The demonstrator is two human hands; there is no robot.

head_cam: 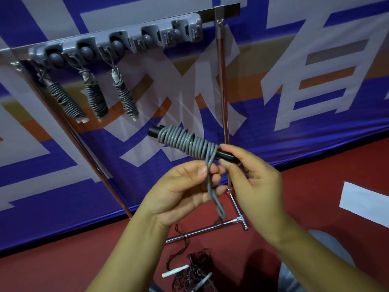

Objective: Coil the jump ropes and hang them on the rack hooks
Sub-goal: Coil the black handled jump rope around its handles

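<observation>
Head view, places given from the rack bar
Left hand (185, 186): nearest the camera, below the rack bar (117, 42); fingers curled, thumb and forefinger pinching the loose grey loop (212, 194) that hangs from the coil.
Right hand (250, 175): just right of the left hand; thumb and fingers pinching the near end of the black handles (226, 155).
Coiled rope (185, 142): grey cord wound tightly round the black handles, held level between the hands and the rack bar, below its middle.
Hung ropes: three grey coils under the bar's left part, one (65, 100) at far left, one (95, 98) next, one (126, 98) third; each dangles tilted by a cord from a hook.
Rack bar: grey strip with round knobs and hooks, on a chrome frame; the hooks on its right part are bare.
Frame foot (202, 229): chrome tube on the red floor (63, 270), far below the bar.
Loose ropes (193, 270): dark tangle with white handles on the floor, below the frame foot.
Banner (294, 102): blue with white and orange shapes, behind the rack.
</observation>
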